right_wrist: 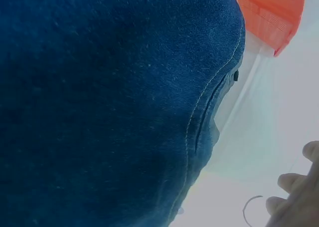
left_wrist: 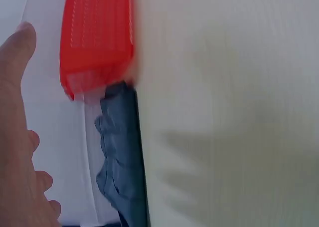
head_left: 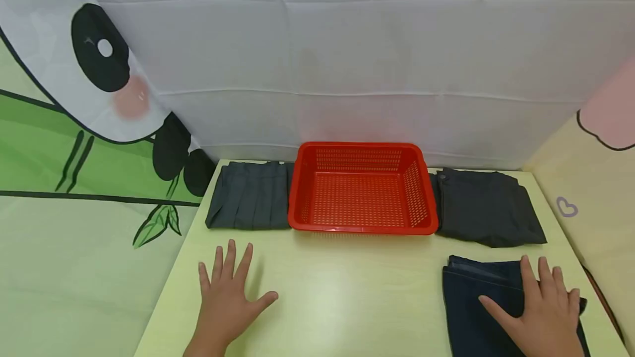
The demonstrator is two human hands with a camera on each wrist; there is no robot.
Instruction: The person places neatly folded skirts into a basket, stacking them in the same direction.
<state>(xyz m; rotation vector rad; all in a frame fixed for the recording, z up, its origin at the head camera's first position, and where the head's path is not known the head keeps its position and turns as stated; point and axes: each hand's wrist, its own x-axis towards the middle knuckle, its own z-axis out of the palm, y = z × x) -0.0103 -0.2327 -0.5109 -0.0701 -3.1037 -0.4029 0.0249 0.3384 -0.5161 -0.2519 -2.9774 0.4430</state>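
My left hand [head_left: 228,296] is spread over the front left of the table, fingers straight and nothing in it. Over a folded dark blue denim garment [head_left: 481,302] at the front right is my right hand [head_left: 545,307], its fingers extended and thumb apart. In the right wrist view the denim [right_wrist: 109,107] fills most of the picture, with a stitched seam along its edge. A red plastic basket [head_left: 363,231] sits at the back middle, with only its perforated floor and walls showing inside.
Left of the basket lies a folded dark grey pleated garment [head_left: 253,197]. On its right is a folded black garment [head_left: 488,208]. Behind the table [head_left: 322,296] hangs a pale cloth backdrop [head_left: 372,59] with cartoon prints at the sides.
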